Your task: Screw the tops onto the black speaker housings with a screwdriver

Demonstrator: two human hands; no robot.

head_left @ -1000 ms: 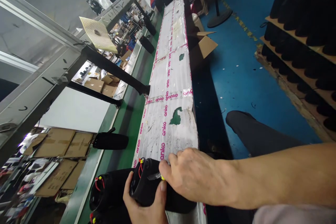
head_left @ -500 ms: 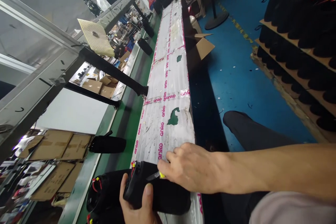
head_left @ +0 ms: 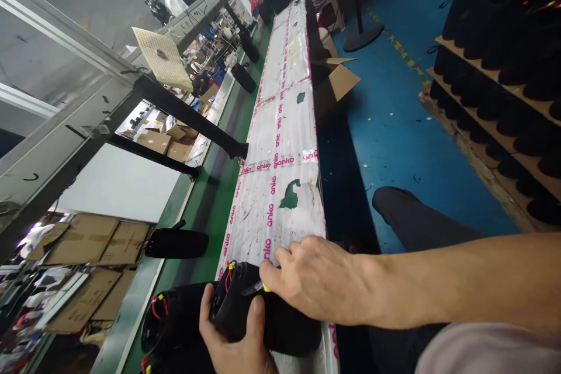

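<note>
A black fabric-covered speaker body point(head_left: 291, 327) lies on its side at the near end of the white taped ledge. Red wires with a yellow connector stick out of its open end. My left hand point(head_left: 239, 347) is closed around that end, thumb on the near side. In my right hand point(head_left: 318, 280) is a utility knife point(head_left: 253, 288), its blade at the black rim and a bit of yellow handle showing. Most of the handle is hidden by my fingers. Just left of my left hand, another black speaker body point(head_left: 186, 312) shows red wires at its open end.
A green conveyor point(head_left: 214, 216) runs along the left, carrying a black cylinder point(head_left: 177, 243). Dark posts point(head_left: 193, 120) of a metal frame cross over it. An open cardboard box point(head_left: 342, 80) stands right of the ledge. Stacked black cylinders point(head_left: 495, 70) fill the far right.
The speaker body has turned slightly in my left hand, so its open end and red wires show more. My right hand and the knife have shifted a little left.
</note>
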